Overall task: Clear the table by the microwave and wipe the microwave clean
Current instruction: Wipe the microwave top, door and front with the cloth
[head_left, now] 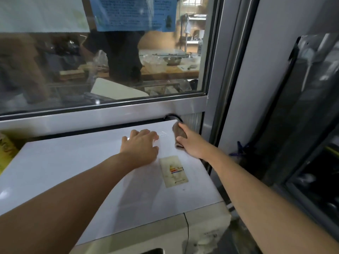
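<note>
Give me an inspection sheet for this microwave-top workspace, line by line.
Surface: white microwave top, glossy, small dark speck near the front right.
Job's things: brownish cloth at the back right corner of the top.
Clutter: worn label sticker stuck flat on the top; yellow package at the left edge.
Hands: left hand rests flat on the top, fingers spread; right hand grips the cloth and presses it on the top.
Cables: black cable loops behind the back right corner.
Surroundings: glass window with metal frame behind; blue notice on the glass; dark appliance to the right.
</note>
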Tool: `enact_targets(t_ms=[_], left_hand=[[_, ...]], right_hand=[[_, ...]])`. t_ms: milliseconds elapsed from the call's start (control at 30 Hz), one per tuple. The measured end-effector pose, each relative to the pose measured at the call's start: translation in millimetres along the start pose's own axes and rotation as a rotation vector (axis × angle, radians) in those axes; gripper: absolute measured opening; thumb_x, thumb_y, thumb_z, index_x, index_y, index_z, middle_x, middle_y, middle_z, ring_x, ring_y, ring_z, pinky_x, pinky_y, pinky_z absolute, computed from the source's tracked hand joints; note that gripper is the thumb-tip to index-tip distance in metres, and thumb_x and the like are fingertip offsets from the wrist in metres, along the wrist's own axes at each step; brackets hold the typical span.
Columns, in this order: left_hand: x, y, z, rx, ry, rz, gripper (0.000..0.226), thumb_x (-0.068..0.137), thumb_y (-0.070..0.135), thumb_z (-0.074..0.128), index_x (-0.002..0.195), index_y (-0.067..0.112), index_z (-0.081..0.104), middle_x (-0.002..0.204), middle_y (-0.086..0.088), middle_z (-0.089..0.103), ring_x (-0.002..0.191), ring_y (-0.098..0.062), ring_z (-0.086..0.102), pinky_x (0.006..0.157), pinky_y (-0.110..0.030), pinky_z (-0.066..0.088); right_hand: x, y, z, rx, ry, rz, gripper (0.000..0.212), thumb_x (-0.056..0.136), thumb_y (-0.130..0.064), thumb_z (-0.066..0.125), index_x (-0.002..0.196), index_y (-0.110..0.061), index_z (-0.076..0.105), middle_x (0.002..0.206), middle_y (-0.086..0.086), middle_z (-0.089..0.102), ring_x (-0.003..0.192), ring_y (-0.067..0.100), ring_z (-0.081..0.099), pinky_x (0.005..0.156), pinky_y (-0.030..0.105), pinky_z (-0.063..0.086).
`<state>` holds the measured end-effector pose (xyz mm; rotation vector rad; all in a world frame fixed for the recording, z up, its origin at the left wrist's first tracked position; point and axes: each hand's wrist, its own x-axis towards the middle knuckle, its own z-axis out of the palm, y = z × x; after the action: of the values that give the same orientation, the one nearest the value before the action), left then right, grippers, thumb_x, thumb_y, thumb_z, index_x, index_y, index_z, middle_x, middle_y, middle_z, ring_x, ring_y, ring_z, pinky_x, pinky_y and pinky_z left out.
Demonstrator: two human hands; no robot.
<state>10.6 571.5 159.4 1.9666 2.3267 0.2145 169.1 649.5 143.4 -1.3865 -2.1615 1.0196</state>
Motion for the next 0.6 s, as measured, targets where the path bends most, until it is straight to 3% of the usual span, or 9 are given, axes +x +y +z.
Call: enact_targets(t_ms=[133,233,433,533,600], left_hand=[[-12.9,7.6,-4.2,0.031,-0.017,-0.01,0.04,0.095,0.032,0.04,0.135,0.028,0.043,0.144,0.003,0.039,0.134,-0.027,0.029,0.104,-0.048,0.028],[-38.1,19.3,-2.4,-0.002,0.007,0.048,0.039,0.094,0.03,0.041,0.133,0.03,0.044,0.142,0.004,0.042,0.132,-0.026,0.03,0.105,-0.047,0.027],[-94.6,36.7,9.6,-0.03,-0.001,0.152,0.044,0.095,0.028,0.037,0.138,0.035,0.037,0.149,0.009,0.03,0.134,-0.023,0.026,0.106,-0.045,0.024],[-101.2,36.6,10.5,-0.046,-0.02,0.132,0.045,0.096,0.029,0.035,0.141,0.037,0.033,0.153,0.009,0.024,0.137,-0.023,0.021,0.108,-0.046,0.02],[-102.3,37.4,10.4,-0.054,-0.014,0.133,0.046,0.096,0.028,0.036,0.141,0.036,0.034,0.153,0.008,0.025,0.137,-0.023,0.021,0.109,-0.047,0.019]], right_hand=[[-68.3,7.2,-2.5,-0.041,-0.053,0.02,0.059,0.099,-0.029,0.038,0.149,-0.036,0.008,0.143,0.01,0.04,0.109,0.021,0.053,0.088,0.031,0.043],[-111.5,13.1,-3.4,-0.077,-0.078,0.04,0.06,0.099,-0.032,0.037,0.149,-0.037,0.004,0.146,0.007,0.035,0.103,0.018,0.053,0.078,0.027,0.041],[-155.2,19.8,-0.1,-0.106,-0.066,0.04,0.062,0.098,-0.031,0.039,0.149,-0.038,0.005,0.145,0.009,0.03,0.117,0.025,0.049,0.101,0.041,0.043],[-140.2,16.6,1.9,-0.13,-0.036,0.053,0.06,0.097,-0.033,0.04,0.147,-0.04,0.007,0.14,0.011,0.035,0.107,0.027,0.054,0.091,0.042,0.048],[-121.9,14.2,3.4,-0.129,-0.008,0.049,0.058,0.097,-0.033,0.039,0.147,-0.041,0.01,0.135,0.012,0.039,0.096,0.026,0.056,0.074,0.034,0.048]])
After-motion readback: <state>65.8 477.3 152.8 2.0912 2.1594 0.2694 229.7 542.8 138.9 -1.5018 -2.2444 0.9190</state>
